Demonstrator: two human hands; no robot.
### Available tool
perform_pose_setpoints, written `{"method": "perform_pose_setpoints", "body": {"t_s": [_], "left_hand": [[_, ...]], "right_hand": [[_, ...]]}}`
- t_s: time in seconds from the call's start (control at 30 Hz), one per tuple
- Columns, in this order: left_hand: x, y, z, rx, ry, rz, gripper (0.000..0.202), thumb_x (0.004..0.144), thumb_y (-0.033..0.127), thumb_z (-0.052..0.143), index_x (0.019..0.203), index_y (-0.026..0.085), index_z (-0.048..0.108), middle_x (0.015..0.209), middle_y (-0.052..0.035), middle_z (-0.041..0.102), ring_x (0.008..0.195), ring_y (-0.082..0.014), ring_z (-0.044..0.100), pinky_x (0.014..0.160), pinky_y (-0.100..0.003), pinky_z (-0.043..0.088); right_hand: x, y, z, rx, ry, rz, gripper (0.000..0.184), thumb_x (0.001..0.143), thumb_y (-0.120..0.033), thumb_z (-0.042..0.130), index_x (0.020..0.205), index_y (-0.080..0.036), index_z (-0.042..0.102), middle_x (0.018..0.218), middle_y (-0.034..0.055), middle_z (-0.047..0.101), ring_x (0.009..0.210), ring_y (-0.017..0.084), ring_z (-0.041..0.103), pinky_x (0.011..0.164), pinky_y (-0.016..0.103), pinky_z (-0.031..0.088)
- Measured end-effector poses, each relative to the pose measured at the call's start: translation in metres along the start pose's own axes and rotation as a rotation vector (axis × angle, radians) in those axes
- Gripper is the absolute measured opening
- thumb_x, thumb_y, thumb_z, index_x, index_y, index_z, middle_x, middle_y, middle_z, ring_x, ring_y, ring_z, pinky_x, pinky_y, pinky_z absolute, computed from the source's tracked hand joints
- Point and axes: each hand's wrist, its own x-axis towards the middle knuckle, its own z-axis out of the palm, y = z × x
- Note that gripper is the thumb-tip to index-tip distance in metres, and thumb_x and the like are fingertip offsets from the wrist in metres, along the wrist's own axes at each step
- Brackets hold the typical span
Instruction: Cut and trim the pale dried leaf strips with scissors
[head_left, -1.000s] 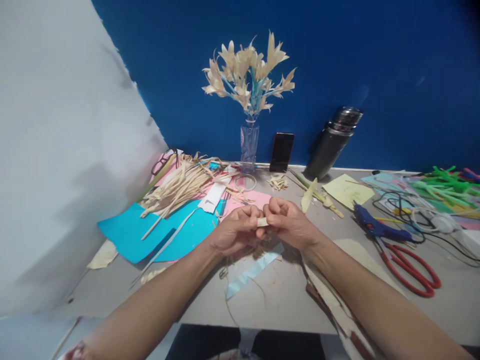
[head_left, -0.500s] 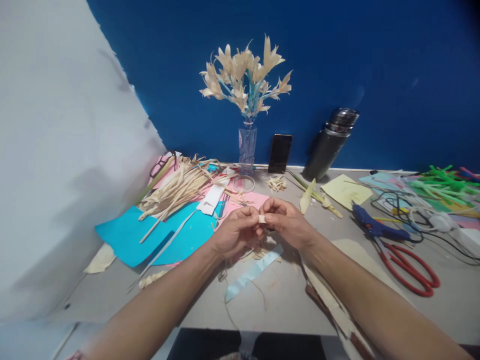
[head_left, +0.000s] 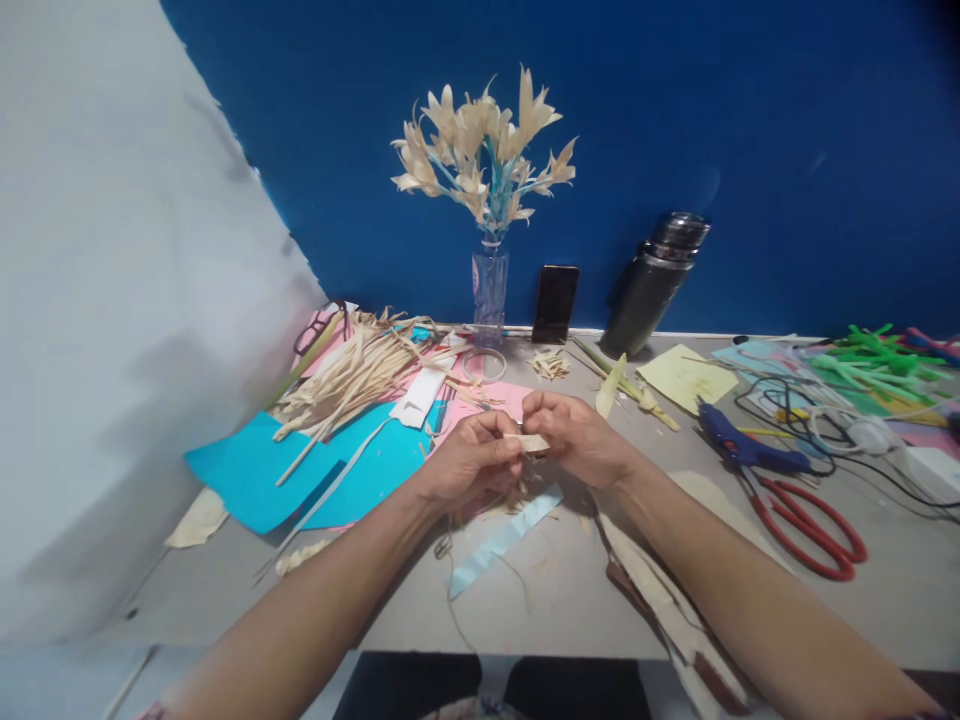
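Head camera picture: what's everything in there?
Little strip: 1, cream, centre
Bottle: 1, clear, back
Flowers: several, cream, in bottle
Phone: 1, black, back
Flask: 1, dark, back right
Dried strips: many, tan, back left
Slivers: many, tan, back
Blue paper: uncounted, blue, left
Pink paper: uncounted, pink, centre
Yellow paper: 1, yellow, right
Ring: 1, whitish, near bottle
Glue gun: 1, blue, right
Scissors: 1, red-handled, right
Ribbon: 1, light blue, front
Fuzzy sticks: several, green, right
Blue wall: 1, blue, back
White wall: 1, white, left
Table: 1, grey, underneath
Left hand: 1, bare, holding little strip
Right hand: 1, bare, beside little strip
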Motion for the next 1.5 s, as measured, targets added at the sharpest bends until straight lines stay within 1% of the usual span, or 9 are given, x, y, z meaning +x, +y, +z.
{"method": "perform_pose_setpoints", "body": {"t_s": [0.17, 0.33, 0.53, 0.7, 0.87, 0.97, 1.13, 1.33, 1.5], "left_hand": [[0.003, -0.002, -0.003, 0.049, 0.083, 0.05, 0.031, 0.071, 0.033, 0.081, 0.072, 0.014, 0.056, 0.059, -0.0035, 0.064, 0.051, -0.0127, 0.057, 0.049, -0.024, 0.045], [0.003, -0.003, -0.005, 0.038, 0.076, 0.049, 0.03, 0.071, 0.033, 0.081, 0.073, 0.014, 0.058, 0.064, -0.0049, 0.067, 0.054, -0.0129, 0.06, 0.052, -0.024, 0.047], [0.001, -0.001, -0.004, -0.017, 0.008, 0.007, 0.032, 0.071, 0.034, 0.081, 0.072, 0.016, 0.055, 0.06, -0.0033, 0.064, 0.055, -0.0166, 0.062, 0.049, -0.025, 0.047], [0.002, -0.001, -0.004, -0.069, 0.021, 0.057, 0.031, 0.073, 0.034, 0.079, 0.071, 0.015, 0.055, 0.062, -0.0037, 0.064, 0.059, -0.0172, 0.063, 0.051, -0.025, 0.049], [0.004, -0.005, -0.001, -0.036, 0.105, 0.056, 0.032, 0.07, 0.034, 0.082, 0.069, 0.015, 0.056, 0.059, -0.0031, 0.063, 0.054, -0.0137, 0.06, 0.051, -0.023, 0.047], [0.002, -0.006, 0.002, -0.015, 0.11, 0.043, 0.033, 0.069, 0.034, 0.082, 0.069, 0.015, 0.055, 0.059, -0.0032, 0.063, 0.053, -0.0131, 0.059, 0.049, -0.022, 0.045], [0.0, -0.004, 0.005, -0.025, 0.067, 0.018, 0.034, 0.07, 0.035, 0.081, 0.069, 0.015, 0.053, 0.059, -0.0025, 0.062, 0.051, -0.0126, 0.057, 0.044, -0.019, 0.041], [0.002, 0.0, 0.0, -0.079, 0.088, 0.087, 0.033, 0.072, 0.033, 0.08, 0.069, 0.016, 0.052, 0.061, -0.0023, 0.062, 0.059, -0.0162, 0.062, 0.052, -0.025, 0.049], [0.001, -0.003, 0.003, -0.044, 0.079, 0.062, 0.032, 0.072, 0.032, 0.08, 0.069, 0.015, 0.053, 0.06, -0.0023, 0.062, 0.058, -0.0145, 0.06, 0.05, -0.022, 0.046]], "right_hand": [[0.002, 0.005, 0.004, -0.154, 0.087, -0.059, 0.033, 0.074, -0.034, 0.081, 0.093, -0.018, 0.06, 0.073, 0.0009, 0.069, 0.062, 0.015, 0.067, 0.06, 0.026, 0.053], [0.001, 0.008, 0.005, -0.201, 0.103, -0.067, 0.023, 0.077, -0.03, 0.078, 0.087, -0.017, 0.062, 0.072, 0.0021, 0.07, 0.063, 0.015, 0.066, 0.063, 0.027, 0.053], [0.0, 0.004, -0.003, -0.006, -0.06, -0.007, 0.027, 0.075, -0.034, 0.079, 0.085, -0.017, 0.062, 0.073, 0.0037, 0.069, 0.066, 0.019, 0.067, 0.065, 0.033, 0.054], [0.002, 0.001, -0.005, 0.087, 0.035, -0.04, 0.035, 0.074, -0.046, 0.078, 0.089, -0.017, 0.064, 0.077, 0.0012, 0.066, 0.066, 0.015, 0.064, 0.066, 0.029, 0.054], [0.005, 0.01, 0.002, -0.127, 0.134, -0.065, 0.029, 0.074, -0.034, 0.081, 0.089, -0.018, 0.061, 0.073, 0.0017, 0.068, 0.062, 0.015, 0.065, 0.061, 0.027, 0.052], [0.003, 0.011, 0.002, -0.187, 0.109, -0.064, 0.025, 0.076, -0.03, 0.079, 0.086, -0.017, 0.061, 0.069, 0.0016, 0.069, 0.061, 0.015, 0.066, 0.06, 0.027, 0.052], [0.0, 0.002, -0.002, -0.031, -0.005, -0.001, 0.029, 0.073, -0.036, 0.081, 0.083, -0.017, 0.06, 0.068, 0.0015, 0.067, 0.061, 0.017, 0.065, 0.06, 0.028, 0.051], [0.003, 0.002, -0.002, 0.07, 0.113, -0.038, 0.042, 0.072, -0.053, 0.079, 0.091, -0.019, 0.062, 0.073, 0.0, 0.066, 0.064, 0.014, 0.063, 0.062, 0.025, 0.051], [0.004, 0.01, 0.004, -0.101, 0.102, -0.066, 0.029, 0.074, -0.034, 0.081, 0.084, -0.018, 0.059, 0.068, 0.001, 0.068, 0.059, 0.015, 0.065, 0.058, 0.027, 0.052]]}}
